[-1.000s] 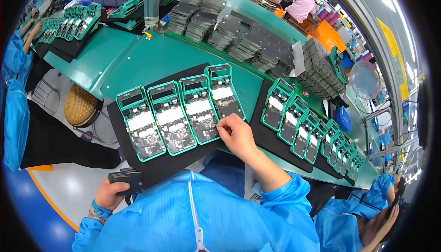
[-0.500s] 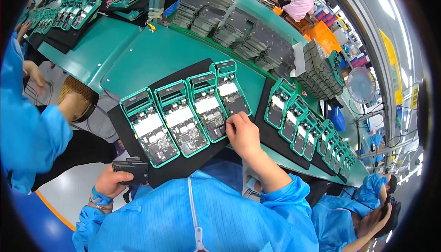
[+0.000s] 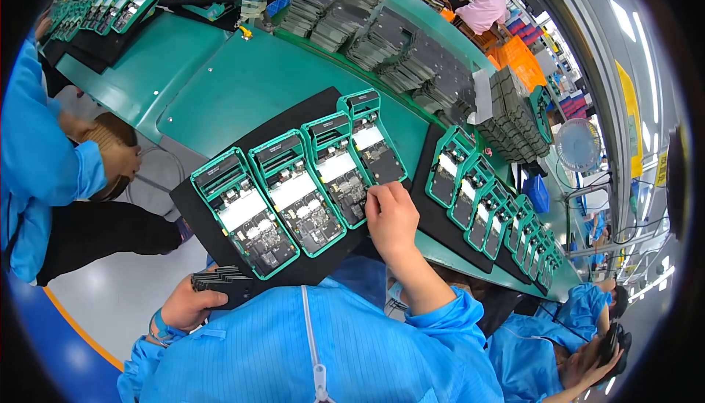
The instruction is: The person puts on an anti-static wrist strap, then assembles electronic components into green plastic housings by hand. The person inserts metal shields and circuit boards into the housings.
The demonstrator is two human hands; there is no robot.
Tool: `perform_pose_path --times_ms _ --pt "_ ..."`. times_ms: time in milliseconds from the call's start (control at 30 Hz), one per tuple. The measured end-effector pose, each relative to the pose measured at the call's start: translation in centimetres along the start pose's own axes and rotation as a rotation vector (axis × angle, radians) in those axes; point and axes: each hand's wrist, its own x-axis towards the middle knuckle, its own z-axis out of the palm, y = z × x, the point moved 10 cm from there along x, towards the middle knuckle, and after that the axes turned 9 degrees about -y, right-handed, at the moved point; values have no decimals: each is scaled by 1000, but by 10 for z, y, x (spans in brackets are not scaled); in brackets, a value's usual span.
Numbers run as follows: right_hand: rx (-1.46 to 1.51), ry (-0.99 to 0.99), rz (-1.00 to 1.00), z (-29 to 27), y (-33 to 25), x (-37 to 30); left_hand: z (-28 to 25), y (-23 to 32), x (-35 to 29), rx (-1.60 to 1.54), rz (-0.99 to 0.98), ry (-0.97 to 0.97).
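My left hand is closed around a small stack of thin dark plates, low at the left beside my body. Ahead of me stand several green frames on a black mat, each holding a device with an exposed circuit board and a white strip. My right hand has its fingers pinched at the lower right edge of the third frame; anything between the fingertips is hidden. A dark plate covers the lower part of the rightmost device. The two left devices show bare boards.
Stacks of dark plates line the back of the green table. More framed devices run along a black mat at the right. A co-worker's blue sleeve is close on the left. A round fan stands far right.
My left hand and its plates have shifted slightly right. My right hand stays pinched by the third frame. The co-worker's arm at left has moved downward.
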Motion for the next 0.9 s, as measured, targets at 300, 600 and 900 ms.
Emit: perform_pose_path --times_ms 300,600,900 --pt "0 55 -25 -6 -5 2 -4 -2 4 120 -50 -5" --pt "-149 -43 -42 3 -7 -4 3 8 7 229 -26 -39" --pt "-149 -160 -126 2 -14 -5 -2 7 4 293 -52 -3"
